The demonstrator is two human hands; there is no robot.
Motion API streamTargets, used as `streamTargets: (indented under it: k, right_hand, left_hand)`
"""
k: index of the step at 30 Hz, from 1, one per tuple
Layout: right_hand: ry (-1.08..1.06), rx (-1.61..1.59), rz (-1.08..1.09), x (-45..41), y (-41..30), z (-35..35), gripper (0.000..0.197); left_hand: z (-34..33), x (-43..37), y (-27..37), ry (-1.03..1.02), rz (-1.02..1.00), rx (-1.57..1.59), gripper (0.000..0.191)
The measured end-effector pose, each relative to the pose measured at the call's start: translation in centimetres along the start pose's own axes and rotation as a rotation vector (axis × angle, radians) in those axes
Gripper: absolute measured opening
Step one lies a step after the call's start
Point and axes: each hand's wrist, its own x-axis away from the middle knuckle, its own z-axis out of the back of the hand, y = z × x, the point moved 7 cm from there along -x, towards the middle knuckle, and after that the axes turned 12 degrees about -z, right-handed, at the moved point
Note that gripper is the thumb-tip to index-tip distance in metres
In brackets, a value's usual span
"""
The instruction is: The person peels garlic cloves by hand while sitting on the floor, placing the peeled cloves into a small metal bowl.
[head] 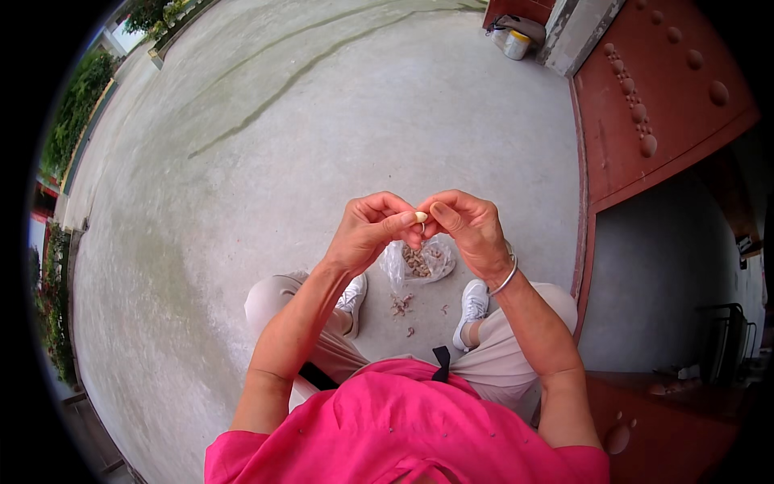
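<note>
A small pale peeled clove, apparently garlic (421,216), is pinched between the thumb and fingers of my left hand (376,228). The fingertips of my right hand (467,228) meet the left ones beside the clove; a thin pale strip hangs just below it, and whether the right fingers grip that strip cannot be told. Beneath both hands, a clear plastic bag (396,266) stands on the concrete ground with many small brownish pieces (417,261) inside. Scraps of dry skin (401,304) lie on the ground below the bag.
My white shoes (474,302) are on either side of the bag and scraps. A red metal door (659,103) with raised round studs is at the right. Near it at the top stands a tub with a yellow lid (516,45). Plants (78,109) line the left edge.
</note>
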Motion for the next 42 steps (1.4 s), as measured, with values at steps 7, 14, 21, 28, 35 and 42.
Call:
streamTargets:
  k: [7,14,21,28,35,42]
  right_hand:
    - [0.024,0.082,-0.015,-0.2,0.3,-0.2,0.014]
    - [0.043,0.071,-0.034,-0.2,-0.1,-0.3,0.016]
    - [0.043,0.063,-0.046,-0.2,0.1,-0.3,0.017]
    - [0.053,0.039,-0.086,-0.2,0.5,0.0,0.017]
    - [0.029,-0.046,-0.134,-0.3,1.0,0.5,0.019]
    - [0.011,-0.114,-0.147,-0.4,1.2,0.6,0.018]
  left_hand:
    - [0.8,-0.2,0.0,0.043,-0.043,-0.02,0.012]
    - [0.8,-0.3,0.4,0.065,-0.075,-0.064,0.017]
    - [-0.3,-0.2,1.6,-0.004,-0.133,-0.188,0.018]
    - [0.0,-0.1,1.7,-0.004,-0.187,-0.355,0.022]
    - [0.1,0.1,1.8,-0.003,-0.176,-0.355,0.021]
    - [0.2,0.0,1.8,0.036,-0.208,-0.315,0.018]
